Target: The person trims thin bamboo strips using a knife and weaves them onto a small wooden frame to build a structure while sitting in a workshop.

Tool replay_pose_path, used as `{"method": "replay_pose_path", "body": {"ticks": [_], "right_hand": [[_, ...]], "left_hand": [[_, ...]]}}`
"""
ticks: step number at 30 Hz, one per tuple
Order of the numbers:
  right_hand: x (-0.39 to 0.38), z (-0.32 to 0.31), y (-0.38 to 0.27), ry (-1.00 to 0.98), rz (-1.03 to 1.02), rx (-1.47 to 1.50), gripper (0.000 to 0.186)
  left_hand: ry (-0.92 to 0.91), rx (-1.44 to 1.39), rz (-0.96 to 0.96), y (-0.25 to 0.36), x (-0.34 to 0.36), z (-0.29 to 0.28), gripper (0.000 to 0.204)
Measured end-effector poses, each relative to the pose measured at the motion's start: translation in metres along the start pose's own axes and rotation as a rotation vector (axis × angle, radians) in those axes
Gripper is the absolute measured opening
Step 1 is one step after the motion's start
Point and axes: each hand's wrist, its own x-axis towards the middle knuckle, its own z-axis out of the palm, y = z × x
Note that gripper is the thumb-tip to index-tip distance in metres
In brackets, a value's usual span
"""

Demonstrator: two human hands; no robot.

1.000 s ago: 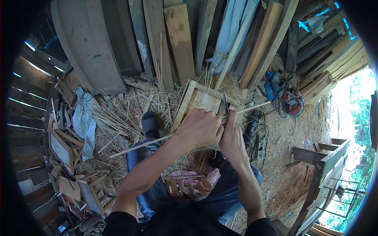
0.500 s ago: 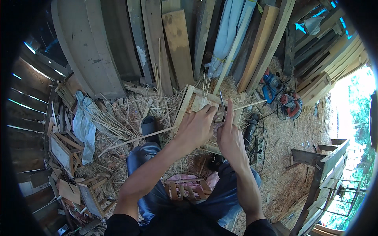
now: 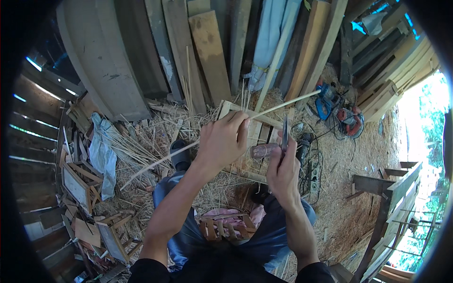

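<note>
My left hand (image 3: 222, 141) is closed round a long, thin wooden strip (image 3: 295, 100), which slants from lower left to upper right. In my right hand (image 3: 284, 174) is a knife (image 3: 285, 132), its blade pointing up and away, apart from the strip. Beneath both hands stands a low wooden frame (image 3: 224, 111) with slats. A reddish-brown, rounded block (image 3: 263, 151) lies on it beside my right hand; its kind is unclear. Several thin sticks (image 3: 245, 96) rise just beyond my left hand.
Planks (image 3: 212, 52) lean along the back. A bundle of thin strips (image 3: 137, 151) lies at left near a pale cloth sack (image 3: 103, 155). Power tools (image 3: 349, 121) and a power strip (image 3: 312, 174) with cables sit at right. Shavings (image 3: 339, 174) cover the floor. A wooden bench (image 3: 391, 203) stands far right.
My hands have moved apart: the left slightly back to the left, the right to the right with the knife. The strip's right end has swung up and away.
</note>
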Motion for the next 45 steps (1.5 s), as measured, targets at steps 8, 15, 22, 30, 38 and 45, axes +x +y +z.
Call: {"method": "replay_pose_path", "body": {"ticks": [8, 15, 22, 30, 38, 45], "right_hand": [[0.011, -0.006, 0.004, -0.078, 0.015, 0.131, 0.032], [0.006, 0.004, 0.012, -0.226, -0.022, 0.000, 0.034], [0.005, 0.007, 0.009, -0.249, 0.006, -0.055, 0.033], [0.004, 0.006, 0.008, -0.215, -0.019, 0.008, 0.024], [0.008, 0.008, 0.003, -0.208, 0.042, -0.019, 0.013], [0.007, 0.010, 0.002, -0.211, 0.026, -0.042, 0.013]], "left_hand": [[0.034, 0.013, 0.119, 0.001, -0.004, 0.005, 0.009], [0.020, 0.035, 0.105, 0.005, -0.003, 0.005, 0.008], [0.038, 0.024, 0.122, 0.004, -0.004, 0.006, 0.006], [0.017, 0.007, 0.081, 0.005, -0.004, 0.005, 0.007], [0.030, 0.013, 0.078, 0.005, -0.005, 0.003, 0.008], [0.011, 0.032, 0.066, 0.004, -0.006, 0.003, 0.006]]}}
